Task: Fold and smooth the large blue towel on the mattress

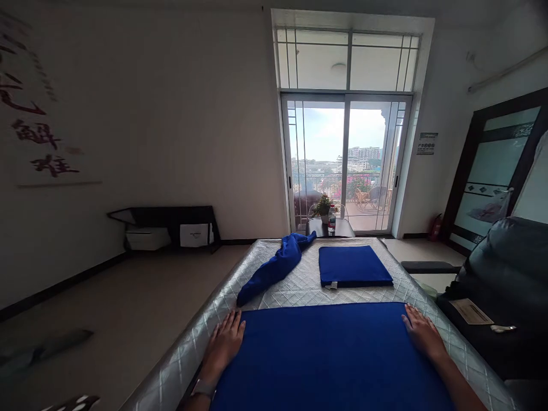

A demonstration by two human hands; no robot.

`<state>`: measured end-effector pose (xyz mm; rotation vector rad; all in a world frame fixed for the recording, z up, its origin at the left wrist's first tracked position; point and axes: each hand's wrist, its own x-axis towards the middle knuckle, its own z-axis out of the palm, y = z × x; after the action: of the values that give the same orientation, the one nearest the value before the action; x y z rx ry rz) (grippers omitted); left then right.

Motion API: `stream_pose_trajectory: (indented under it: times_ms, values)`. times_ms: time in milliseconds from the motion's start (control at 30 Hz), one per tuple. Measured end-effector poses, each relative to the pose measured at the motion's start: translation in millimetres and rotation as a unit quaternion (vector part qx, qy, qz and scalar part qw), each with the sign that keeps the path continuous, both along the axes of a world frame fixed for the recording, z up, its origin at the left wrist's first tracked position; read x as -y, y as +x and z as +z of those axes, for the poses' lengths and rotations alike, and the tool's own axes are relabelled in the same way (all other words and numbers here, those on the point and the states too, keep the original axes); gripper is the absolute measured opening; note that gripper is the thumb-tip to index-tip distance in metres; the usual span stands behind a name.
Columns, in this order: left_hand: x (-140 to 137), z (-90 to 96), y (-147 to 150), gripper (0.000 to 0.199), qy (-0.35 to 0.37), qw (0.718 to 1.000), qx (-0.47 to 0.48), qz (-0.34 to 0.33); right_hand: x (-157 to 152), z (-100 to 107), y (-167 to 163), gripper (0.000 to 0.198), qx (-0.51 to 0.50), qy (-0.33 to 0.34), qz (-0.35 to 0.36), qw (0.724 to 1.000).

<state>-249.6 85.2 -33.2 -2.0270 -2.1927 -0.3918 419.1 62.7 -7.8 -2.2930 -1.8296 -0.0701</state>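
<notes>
A blue cloth (325, 354) lies spread flat on the silver quilted table cover (274, 299) in front of me. My left hand (226, 334) rests at its far left corner, fingers stretched out and lying flat. At the far right corner, my right hand (423, 331) also lies flat with its fingers extended. Beyond the spread cloth, a folded blue cloth (355, 266) with a small white tag sits on the right. A crumpled, twisted blue cloth (278, 265) stretches diagonally on the left.
A small table (338, 228) with a potted plant (324, 208) and a bottle (331, 219) stands beyond the far edge. On the right is a black armchair (509, 279) holding a card (471, 312). A low black rack (171, 220) with white boxes stands against the left wall.
</notes>
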Motion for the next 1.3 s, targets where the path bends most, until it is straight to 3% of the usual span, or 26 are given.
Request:
stream_pose_trajectory:
  times_ms: [100, 233, 433, 567, 667, 733, 833, 933, 1133, 1300]
  values:
    - [-0.3, 0.4, 2.8, 0.058, -0.022, 0.999, -0.011, 0.028, 0.1, 0.4, -1.3, 0.067, -0.004, 0.005, -0.001, 1.000]
    - [2.5, 8.9, 9.7, 0.057, 0.000, 1.000, -0.010, 0.025, 3.4, 2.9, -3.6, 0.066, -0.005, 0.008, -0.003, 1.000]
    - [18.6, 45.5, 36.2, 0.058, 0.018, 1.000, 0.012, 0.011, 16.0, 32.8, -29.9, 0.060, 0.029, 0.045, 0.005, 0.999]
    - [21.4, 63.2, 89.5, 0.054, 0.002, 0.995, 0.006, -0.096, 21.9, 64.1, -91.3, 0.054, 0.026, 0.035, 0.111, 0.993]
    - [15.0, 67.1, 149.9, 0.051, -0.006, 0.981, 0.005, -0.193, 22.9, 79.1, -153.9, 0.042, 0.003, 0.007, 0.232, 0.973]
    - [10.0, 68.1, 191.5, 0.051, -0.004, 0.973, 0.008, -0.232, 22.0, 82.4, -192.5, 0.041, -0.003, -0.002, 0.271, 0.962]
    - [6.6, 67.6, 240.9, 0.052, 0.000, 0.968, 0.016, -0.252, 18.9, 79.0, -234.6, 0.042, -0.004, -0.011, 0.291, 0.957]
    - [9.9, 61.3, 266.8, 0.054, 0.004, 0.967, 0.022, -0.252, 14.7, 66.7, -255.7, 0.046, -0.002, -0.021, 0.293, 0.956]
    - [13.0, 39.9, 272.6, 0.062, 0.009, 0.969, 0.033, -0.243, 4.4, 36.8, -258.1, 0.062, -0.036, -0.052, 0.262, 0.963]
    - [5.8, 34.0, 272.6, 0.065, -0.005, 0.969, 0.029, -0.246, 0.6, 32.8, -255.9, 0.063, -0.041, -0.047, 0.273, 0.960]
